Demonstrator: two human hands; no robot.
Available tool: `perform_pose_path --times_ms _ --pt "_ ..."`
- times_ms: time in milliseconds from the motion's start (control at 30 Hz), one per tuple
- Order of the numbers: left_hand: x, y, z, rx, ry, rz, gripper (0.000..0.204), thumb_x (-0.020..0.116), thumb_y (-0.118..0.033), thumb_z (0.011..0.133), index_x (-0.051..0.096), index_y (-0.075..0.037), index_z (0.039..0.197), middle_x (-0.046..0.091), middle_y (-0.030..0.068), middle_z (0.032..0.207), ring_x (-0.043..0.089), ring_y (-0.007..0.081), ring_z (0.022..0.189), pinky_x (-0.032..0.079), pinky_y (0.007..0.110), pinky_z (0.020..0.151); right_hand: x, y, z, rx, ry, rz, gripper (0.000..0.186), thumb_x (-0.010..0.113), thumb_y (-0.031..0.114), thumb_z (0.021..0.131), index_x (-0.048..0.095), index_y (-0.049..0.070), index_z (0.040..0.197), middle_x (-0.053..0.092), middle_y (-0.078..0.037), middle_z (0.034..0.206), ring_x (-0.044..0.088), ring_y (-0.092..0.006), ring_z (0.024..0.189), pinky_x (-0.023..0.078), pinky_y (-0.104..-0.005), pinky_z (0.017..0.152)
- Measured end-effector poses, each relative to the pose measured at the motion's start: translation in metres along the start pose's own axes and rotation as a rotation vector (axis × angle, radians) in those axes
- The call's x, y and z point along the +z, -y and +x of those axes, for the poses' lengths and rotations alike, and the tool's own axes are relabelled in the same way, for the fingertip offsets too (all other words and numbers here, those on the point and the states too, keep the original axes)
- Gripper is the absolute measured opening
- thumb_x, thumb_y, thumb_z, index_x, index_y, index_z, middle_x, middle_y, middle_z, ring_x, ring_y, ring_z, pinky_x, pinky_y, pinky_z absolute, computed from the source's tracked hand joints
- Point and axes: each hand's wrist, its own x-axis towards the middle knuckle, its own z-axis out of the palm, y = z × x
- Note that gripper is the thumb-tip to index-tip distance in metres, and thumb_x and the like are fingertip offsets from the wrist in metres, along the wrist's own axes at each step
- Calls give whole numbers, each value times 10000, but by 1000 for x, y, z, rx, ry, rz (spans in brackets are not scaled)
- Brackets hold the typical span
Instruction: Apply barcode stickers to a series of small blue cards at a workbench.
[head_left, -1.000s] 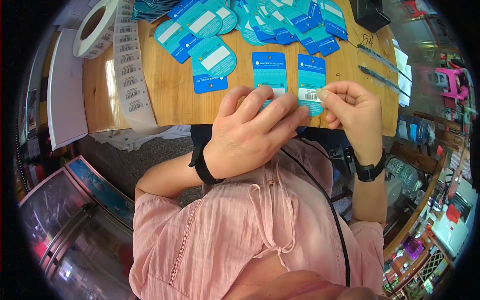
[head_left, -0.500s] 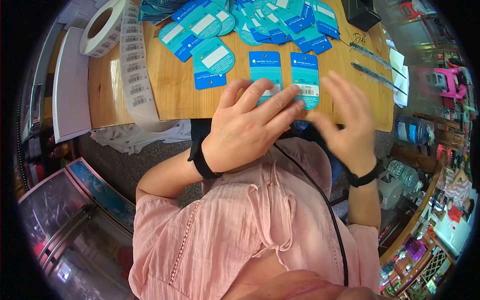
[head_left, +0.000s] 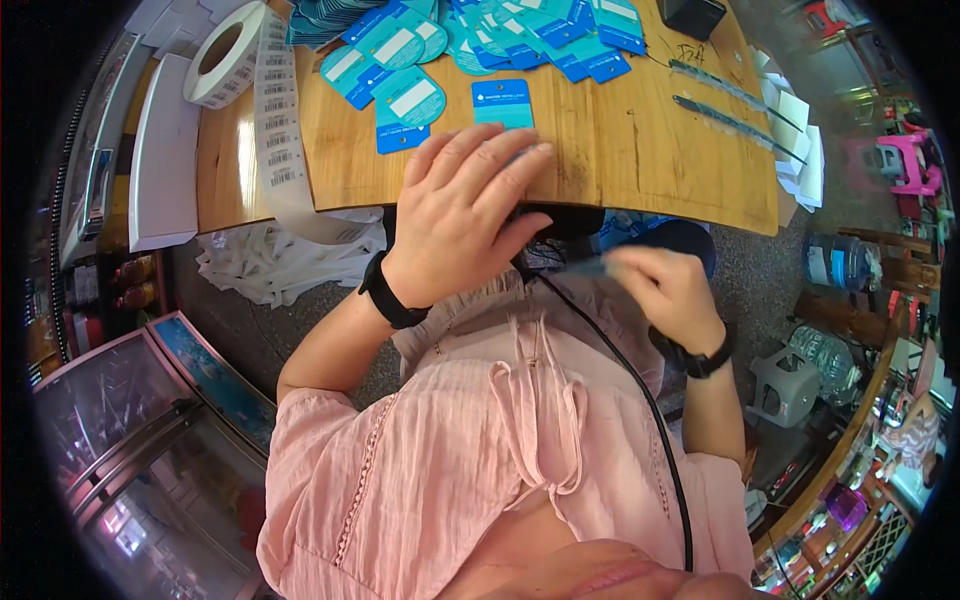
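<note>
My left hand lies over the table's front edge with fingers slightly apart, resting on a blue and teal hang tag whose lower part is hidden. My right hand, below the edge over my lap, pinches a blurred blue tag. Behind my left hand are loose tags with blank white panels and a larger pile of similar tags. A strip of barcode labels runs down the table's left side from a white roll.
Two slim dark tools, white papers and a black block are at the table's right. A long white box borders its left. White scraps lie below; water bottles and a grey stool stand at right.
The barcoded right-hand tag has left the tabletop; my right hand has dropped below the edge with a tag in it. My left hand has shifted up and left.
</note>
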Motion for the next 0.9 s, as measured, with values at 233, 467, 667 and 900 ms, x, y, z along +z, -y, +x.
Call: perform_pose_path --times_ms 233,467,667,900 --pt "4 -15 -11 -133 -28 -10 613 847 -283 841 657 -93 1393 647 83 1429 588 308 1343 420 494 1156 32 -117 -11 214 -336 -463 321 673 111 1017 718 36 1325 748 -224 1271 723 -410 1174 579 -451 969" --pt "7 -42 -12 -76 41 7 599 826 -282 869 662 -73 1406 633 101 1462 570 334 1386 382 517 1203 47 -21 3 -127 -210 -98 340 753 72 957 745 39 1296 746 -199 1306 722 -382 1195 575 -414 1012" --pt "-6 -35 -20 -72 -53 -120 548 823 -222 891 669 -66 1394 645 137 1447 583 359 1374 404 513 1189 53 17 22 -335 -143 12 207 781 62 938 794 22 1141 785 -175 1182 758 -344 1073 605 -397 928" --pt "-32 36 -127 -702 -618 -283 379 803 -109 950 668 -41 1298 662 123 1281 644 240 1129 543 357 944 69 14 30 -351 -56 70 172 774 67 954 805 12 1114 805 -165 1131 777 -317 1052 607 -377 923"
